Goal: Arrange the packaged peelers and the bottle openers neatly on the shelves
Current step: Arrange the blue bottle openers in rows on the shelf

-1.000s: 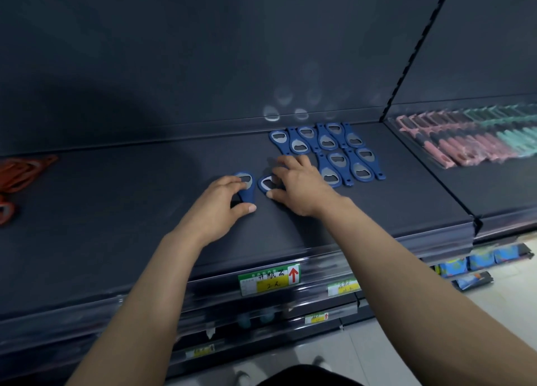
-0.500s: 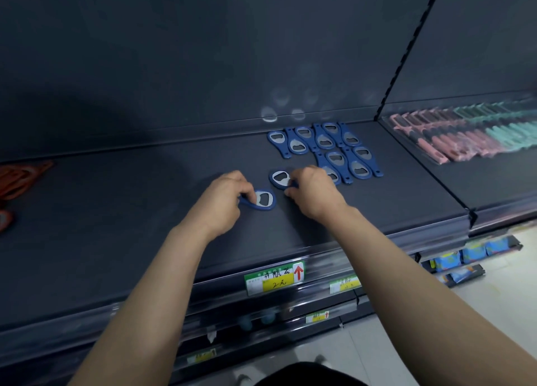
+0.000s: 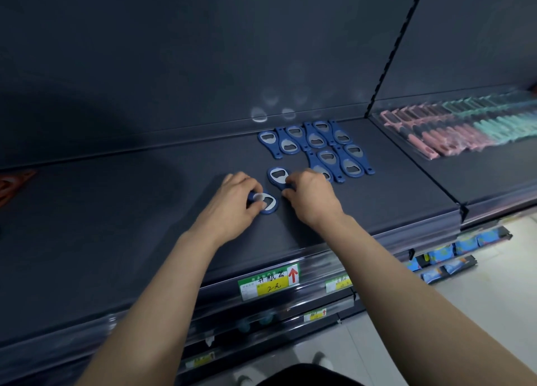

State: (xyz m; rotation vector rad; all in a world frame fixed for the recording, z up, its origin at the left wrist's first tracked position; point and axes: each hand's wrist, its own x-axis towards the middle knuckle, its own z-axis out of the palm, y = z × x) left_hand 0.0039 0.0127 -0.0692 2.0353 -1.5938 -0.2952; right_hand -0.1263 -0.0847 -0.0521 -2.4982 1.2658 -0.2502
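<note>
Near the middle of the dark shelf (image 3: 116, 226), the left hand (image 3: 229, 204) pinches a blue bottle opener (image 3: 268, 202) lying crosswise, ring end pointing right. Just beside it, the right hand (image 3: 312, 198) grips a second opener (image 3: 277, 176), ring end toward the back edge. Arranged openers (image 3: 316, 150) lie behind; bare surface stretches left. Packaged peelers (image 3: 453, 133) line the neighbouring shelf (image 3: 479, 176).

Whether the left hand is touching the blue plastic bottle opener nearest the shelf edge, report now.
Touching. The head view shows the left hand pinching the handle end of the blue plastic bottle opener.
</note>
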